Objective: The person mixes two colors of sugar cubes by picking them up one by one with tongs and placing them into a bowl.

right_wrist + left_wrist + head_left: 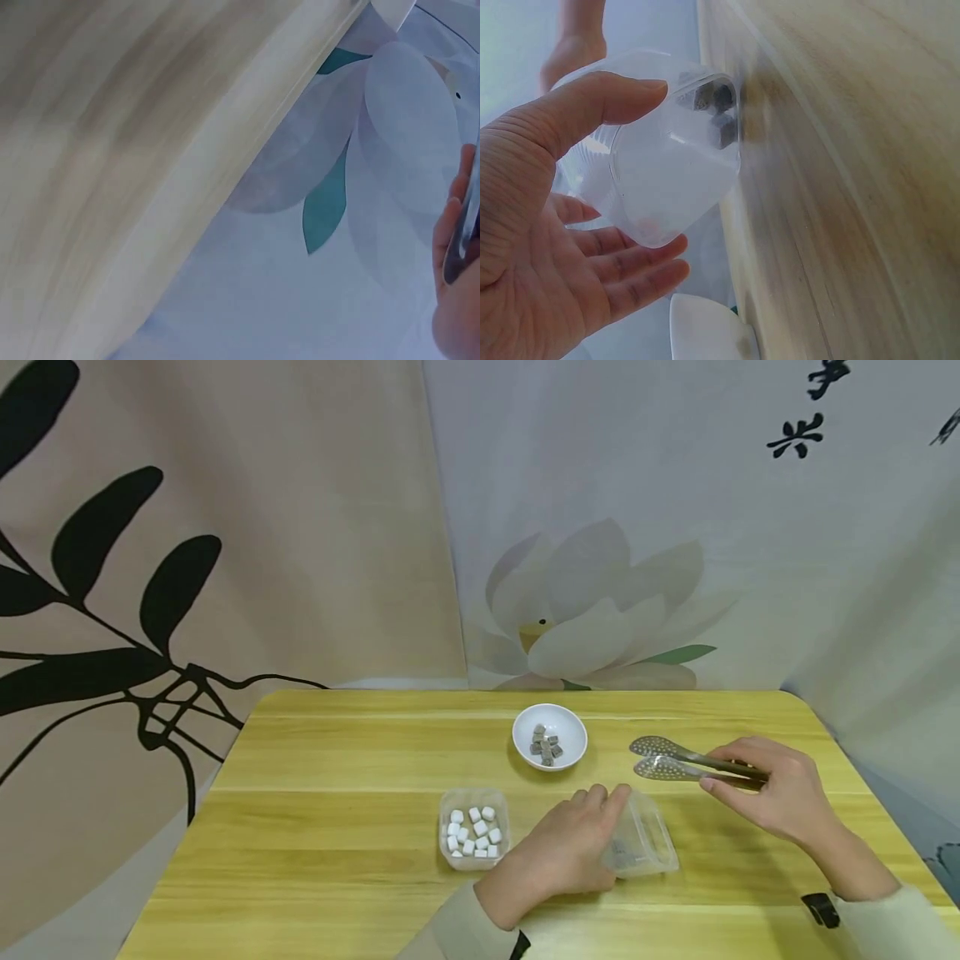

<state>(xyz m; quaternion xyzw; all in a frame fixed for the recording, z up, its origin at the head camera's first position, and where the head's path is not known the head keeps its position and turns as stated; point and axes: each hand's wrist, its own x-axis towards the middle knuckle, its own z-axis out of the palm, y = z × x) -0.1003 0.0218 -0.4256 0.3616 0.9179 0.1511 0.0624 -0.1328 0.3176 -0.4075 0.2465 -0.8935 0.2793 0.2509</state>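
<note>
My left hand (566,847) grips a clear plastic container (647,839) tipped on its side. The left wrist view shows the thumb across its wall, with the other fingers at the far side. Several dark grey cubes (722,130) lie inside it, near the table. My right hand (787,789) holds metal tongs (663,767) by the handles, between thumb and fingers. Their perforated heads stand slightly apart, above the tabletop, with nothing between them. Only part of the tongs (463,232) and some fingers show at the right edge of the right wrist view.
A white bowl (573,739) with several grey-brown cubes (546,748) stands at the back of the wooden table (337,827). Left of my left hand is a clear tub (474,797) holding several white cubes (481,828). A printed curtain (337,527) hangs behind the table.
</note>
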